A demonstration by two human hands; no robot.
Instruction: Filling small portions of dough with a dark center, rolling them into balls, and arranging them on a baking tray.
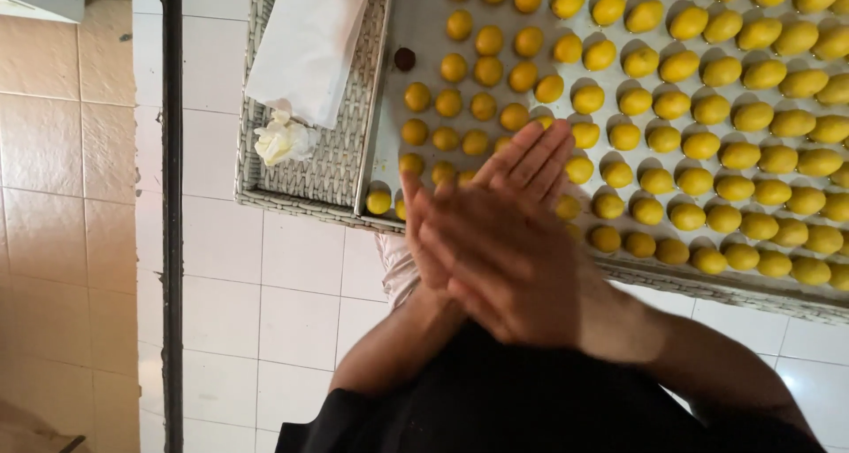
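My left hand (531, 157) and my right hand (495, 272) are pressed flat, palm against palm, over the near edge of a grey metal tray (417, 11). The right hand lies on top, fingers pointing up-left. The left hand lies beneath, fingers stretched toward the upper right. Whatever sits between the palms is hidden. Several rows of small yellow dough balls (699, 143) cover the tray. A single dark brown ball (404, 59) rests near its left edge.
The tray rests on a woven wicker surface (336, 165). A folded white sheet (309, 37) and a crumpled pale wad (283, 140) lie on the wicker to the left. White floor tiles (265, 303) lie below, with a dark vertical strip (171, 214) and beige tiles beyond.
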